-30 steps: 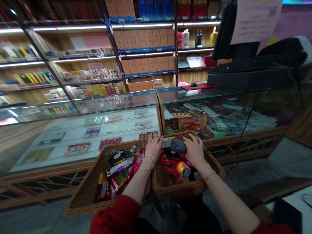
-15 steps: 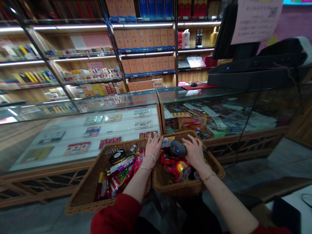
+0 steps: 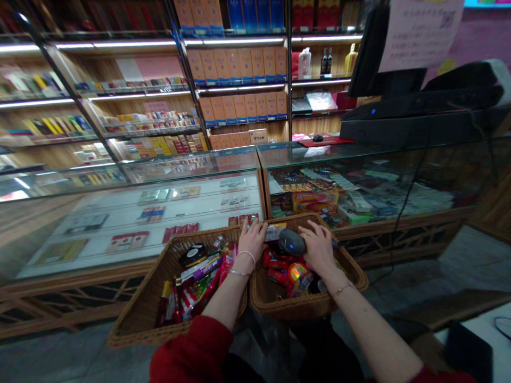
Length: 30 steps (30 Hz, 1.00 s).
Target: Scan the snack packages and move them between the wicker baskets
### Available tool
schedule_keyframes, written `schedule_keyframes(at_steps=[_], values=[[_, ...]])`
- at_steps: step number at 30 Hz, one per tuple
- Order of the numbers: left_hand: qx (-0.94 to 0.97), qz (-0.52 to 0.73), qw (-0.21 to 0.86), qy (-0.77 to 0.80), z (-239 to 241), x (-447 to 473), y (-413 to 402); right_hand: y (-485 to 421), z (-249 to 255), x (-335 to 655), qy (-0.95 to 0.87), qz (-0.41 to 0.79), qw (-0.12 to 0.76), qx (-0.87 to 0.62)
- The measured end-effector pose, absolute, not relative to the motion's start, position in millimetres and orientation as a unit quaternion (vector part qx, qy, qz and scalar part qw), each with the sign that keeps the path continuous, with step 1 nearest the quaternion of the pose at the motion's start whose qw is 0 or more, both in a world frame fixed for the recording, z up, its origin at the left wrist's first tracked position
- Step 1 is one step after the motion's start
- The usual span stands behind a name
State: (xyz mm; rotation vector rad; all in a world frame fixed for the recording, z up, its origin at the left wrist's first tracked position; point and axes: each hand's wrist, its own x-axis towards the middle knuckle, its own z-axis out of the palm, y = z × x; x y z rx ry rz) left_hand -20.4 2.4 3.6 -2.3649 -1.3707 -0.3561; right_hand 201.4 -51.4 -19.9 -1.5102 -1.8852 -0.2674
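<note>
Two wicker baskets stand side by side in front of a glass counter. The left basket (image 3: 139, 316) holds several bright snack packets. My left hand (image 3: 251, 240) reaches over the rim between the baskets and grips a small packet (image 3: 274, 232) at the far edge of the right basket (image 3: 351, 274). My right hand (image 3: 317, 247) holds a dark grey handheld barcode scanner (image 3: 291, 242) with a blue light, aimed toward that packet. Red packets and a shiny round item (image 3: 296, 273) lie in the right basket beneath my hands.
A glass display counter (image 3: 255, 154) with cigarette packs and small goods runs across the view behind the baskets. Lit shelves (image 3: 239, 64) of boxes and bottles fill the back wall. A black till with a monitor (image 3: 415, 111) sits on the counter at right, its cable hanging down.
The scanner's blue light has come into view as my right hand turned it slightly toward the packet. Both hands stay at the right basket's far edge.
</note>
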Motion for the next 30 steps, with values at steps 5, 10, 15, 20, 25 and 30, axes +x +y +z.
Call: schedule_keyframes(at_steps=[5,10,15,20,25,30], values=[[-0.840,-0.138,0.195,-0.487,0.9,-21.2,3.2,-49.7,-23.0,202.1,-0.727,-0.103,0.358,-0.577],[-0.840,-0.143,0.188,-0.488,0.0,-20.8,3.1,-49.7,-23.5,202.3,-0.724,-0.108,0.357,-0.581],[-0.839,-0.140,0.183,-0.494,1.0,-19.9,2.3,-50.2,-23.1,201.4,-0.724,-0.108,0.355,-0.581],[-0.839,-0.140,0.182,-0.493,0.9,-20.5,2.4,-49.5,-23.8,201.8,-0.723,-0.105,0.358,-0.581],[-0.839,-0.148,0.182,-0.491,-1.1,-21.2,3.0,-49.4,-24.3,202.7,-0.724,-0.113,0.358,-0.578],[-0.842,-0.152,0.183,-0.485,-1.3,-21.2,2.9,-49.6,-24.3,202.9,-0.724,-0.113,0.356,-0.580]])
